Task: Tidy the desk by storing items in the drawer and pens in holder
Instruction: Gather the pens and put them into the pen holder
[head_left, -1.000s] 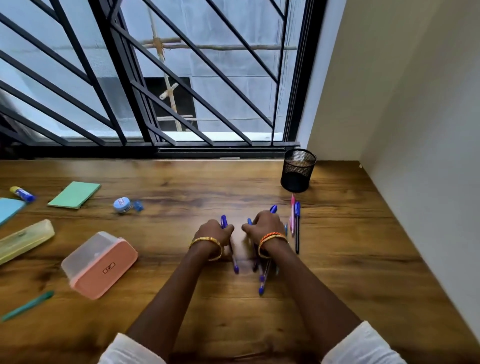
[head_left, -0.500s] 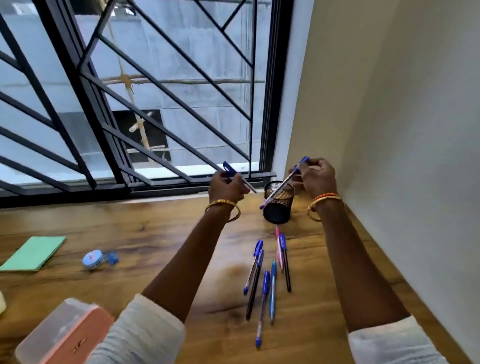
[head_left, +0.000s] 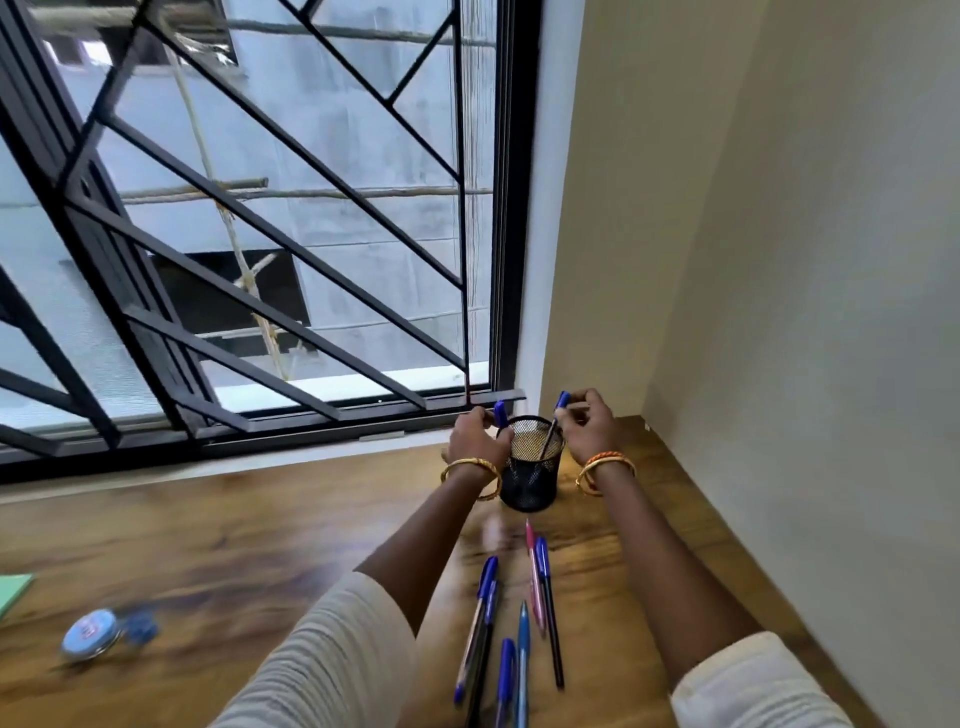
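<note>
Both hands are now arriving at the mesh pen holder (head_left: 531, 462), having travelled from mid-air positions just short of it half a second ago, when each pen was slanting in the air clear of the rim; a second ago both were down on the desk gathering pens. Left hand (head_left: 475, 441): sitting at the holder's nine o'clock, fingers curling round a blue-capped pen (head_left: 500, 413) whose cap is showing just above the rim; the barrel is hidden behind the hand. Right hand (head_left: 589, 428): sitting at the holder's three o'clock, pinching a second blue-capped pen (head_left: 555, 423) by its upper end, the barrel already slanting down inside the mesh. Holder: standing upright on the wooden desk (head_left: 260, 545), near the window frame and the corner wall. Loose pens (head_left: 519, 623): six or so are lying at the holder's six o'clock, between the two forearms, awaiting collection. Blue round item (head_left: 91, 631): lying well off at eight o'clock, blurred. Green pad (head_left: 13, 592): showing at the left edge. Risks, as judged: the light holder is being crowded from both sides, so a nudge could be tipping it; the left pen could be catching on the rim and dropping outside; a returning sleeve could be scattering the loose pens.
</note>
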